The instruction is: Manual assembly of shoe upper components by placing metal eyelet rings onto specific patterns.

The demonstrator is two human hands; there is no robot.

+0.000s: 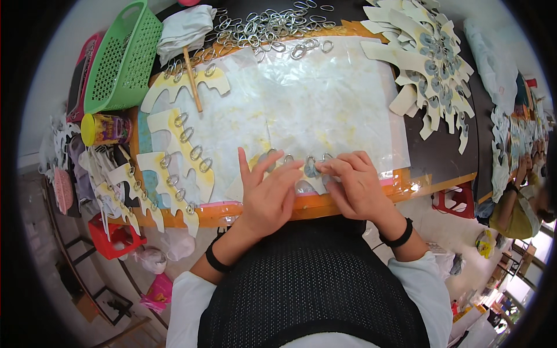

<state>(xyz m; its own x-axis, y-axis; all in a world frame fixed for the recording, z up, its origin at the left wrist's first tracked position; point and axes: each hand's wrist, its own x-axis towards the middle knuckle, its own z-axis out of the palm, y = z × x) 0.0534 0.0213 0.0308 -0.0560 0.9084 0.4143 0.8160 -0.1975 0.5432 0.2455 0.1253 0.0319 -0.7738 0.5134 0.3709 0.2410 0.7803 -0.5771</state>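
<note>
At the near edge of the table lies a cream scalloped piece [315, 184] with oval metal rings along its far side, partly covered by both hands. My right hand [358, 184] is closed in a pinch on a small grey tab [312, 169] at one of the rings. My left hand [268, 194] rests over the left part of the piece with its fingers apart, one pointing up. Whether its fingertips touch the piece is hard to see. To the left, several similar cream pieces [203, 180] carry rings along their edges.
A heap of loose metal rings [255, 28] lies at the back. A wooden stick [191, 81] lies near a folded white cloth [184, 29]. A green basket [125, 58] and a yellow-lidded jar [107, 129] stand left. Finished-looking cream pieces [426, 43] are piled at right.
</note>
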